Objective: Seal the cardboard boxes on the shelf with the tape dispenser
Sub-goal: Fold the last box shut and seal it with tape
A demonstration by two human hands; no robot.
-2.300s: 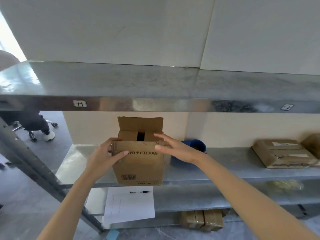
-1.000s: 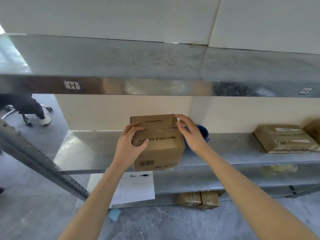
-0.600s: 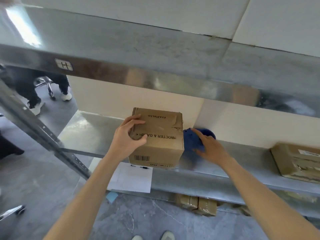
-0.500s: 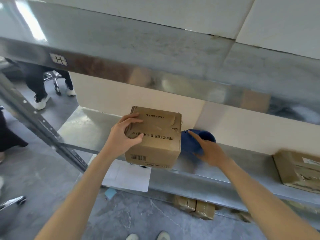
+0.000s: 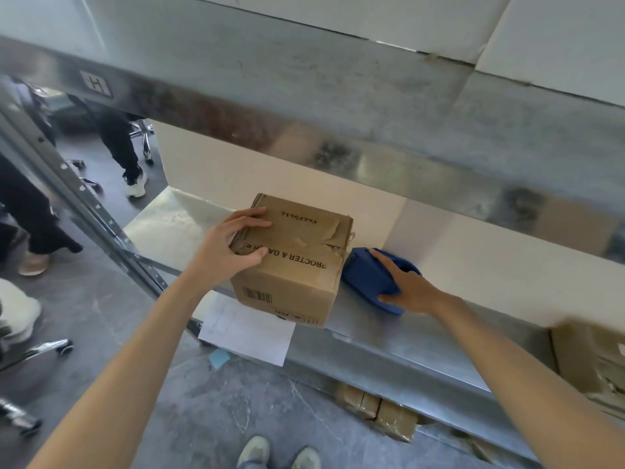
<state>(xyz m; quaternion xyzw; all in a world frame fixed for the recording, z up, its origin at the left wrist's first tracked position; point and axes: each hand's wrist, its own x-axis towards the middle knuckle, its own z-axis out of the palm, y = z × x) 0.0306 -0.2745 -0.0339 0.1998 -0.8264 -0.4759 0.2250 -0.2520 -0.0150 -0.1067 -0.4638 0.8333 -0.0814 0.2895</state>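
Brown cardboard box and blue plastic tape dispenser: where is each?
Brown cardboard box point(image 5: 297, 233), head view, on its top flap.
Blue plastic tape dispenser point(image 5: 366, 276), head view, on its bare side.

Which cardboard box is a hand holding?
The printed box beside the tape dispenser; the left hand grips its top. The far-right box and those below are untouched.

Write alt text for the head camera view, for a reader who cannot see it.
A person's left hand holds the closed flaps of a brown cardboard box on a grey metal shelf, while the right hand grips a blue plastic tape dispenser lying just right of the box.
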